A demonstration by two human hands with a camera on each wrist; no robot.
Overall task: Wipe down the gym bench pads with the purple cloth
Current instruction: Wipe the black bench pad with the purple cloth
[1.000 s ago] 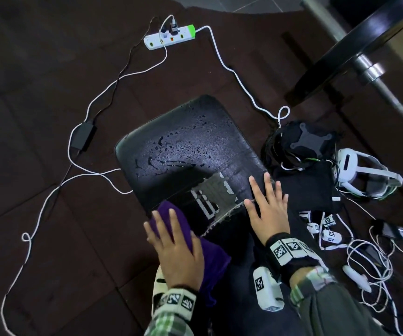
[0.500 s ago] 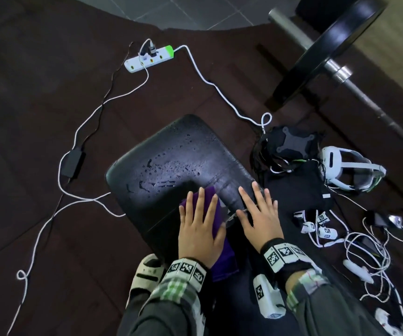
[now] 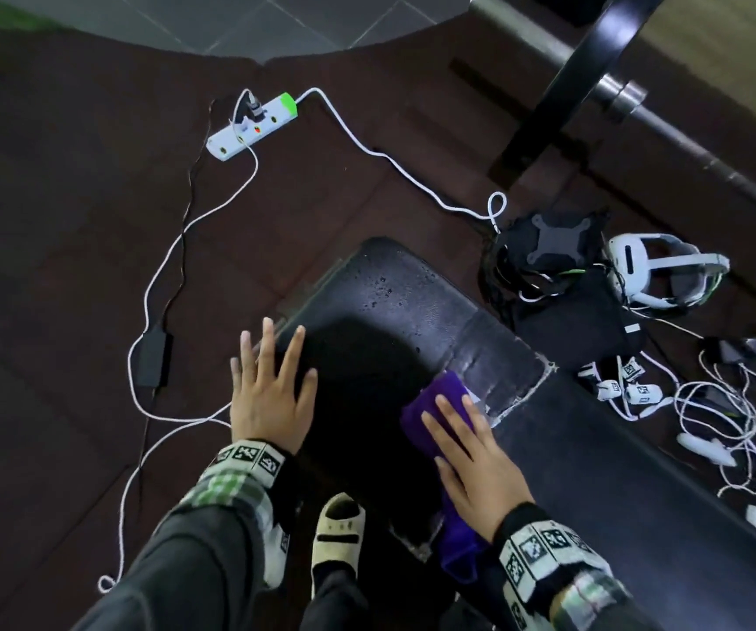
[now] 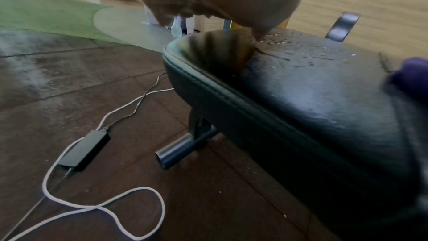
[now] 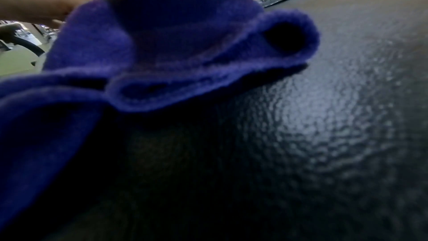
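The black bench pad (image 3: 394, 302) carries water drops at its far end and a worn grey patch (image 3: 499, 362) by the seam. The purple cloth (image 3: 435, 403) lies bunched on the pad just before that patch; my right hand (image 3: 471, 453) presses it flat with straight fingers. In the right wrist view the cloth (image 5: 162, 52) folds over the grained pad (image 5: 336, 116). My left hand (image 3: 271, 393) rests flat, fingers spread, on the pad's left edge, apart from the cloth. In the left wrist view the pad (image 4: 301, 98) fills the right side, with the cloth (image 4: 412, 72) at the frame's edge.
A power strip (image 3: 253, 125), white cables and a black adapter (image 3: 153, 362) lie on the dark floor at left. A white headset (image 3: 658, 275), a black device (image 3: 553, 243) and tangled cables (image 3: 722, 416) sit right of the bench. A barbell plate (image 3: 581, 70) stands behind. My sandalled foot (image 3: 337, 535) is beside the bench.
The cloth has passed from under my left hand to under my right hand. My left hand moved left to the pad's edge. My head has shifted, so the bench sits further right.
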